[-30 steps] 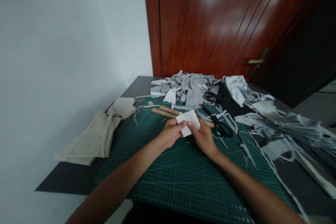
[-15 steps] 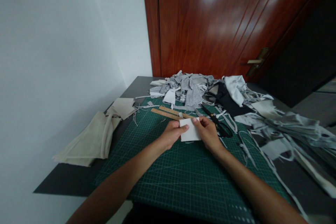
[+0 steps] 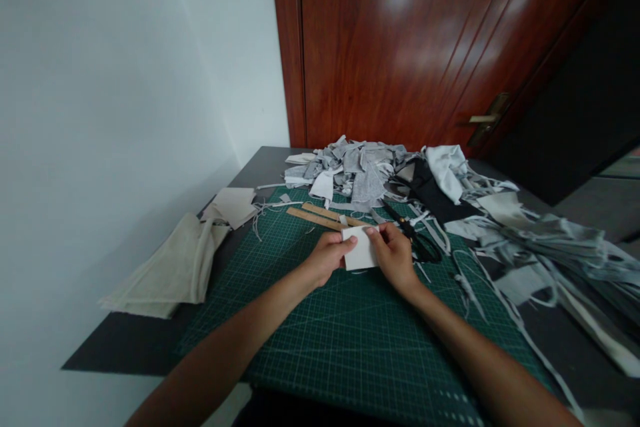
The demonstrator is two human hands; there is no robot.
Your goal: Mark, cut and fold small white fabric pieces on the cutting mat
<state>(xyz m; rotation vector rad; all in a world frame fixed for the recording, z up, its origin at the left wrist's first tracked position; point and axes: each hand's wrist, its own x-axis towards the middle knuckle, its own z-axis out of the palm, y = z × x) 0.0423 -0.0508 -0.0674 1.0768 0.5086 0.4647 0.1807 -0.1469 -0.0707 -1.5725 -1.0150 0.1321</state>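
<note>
Between my two hands is a small off-white square of fabric [image 3: 361,253], which looks folded or stacked. My left hand [image 3: 327,255] grips its left edge, thumb lying on top. At the upper right side my right hand [image 3: 396,253] pinches it, the thumb also on the upper face. The fingers beneath are hidden. Both hands are above a green cutting mat [image 3: 330,327]. Just beyond them lie wooden rulers [image 3: 320,215], partly covered by the hands. Black-handled scissors [image 3: 423,247] rest beside my right hand.
A heap of grey and white fabric scraps [image 3: 360,170] lies at the back by a wooden door [image 3: 390,47]. More strips [image 3: 560,247] spread along the right. Black cloth [image 3: 435,197] sits between. On the left are cream squares [image 3: 235,203] and a folded beige cloth [image 3: 175,267] near the wall.
Almost nothing differs. My right thumb and hand have shifted very slightly left on the fabric square, and the view has moved a touch.
</note>
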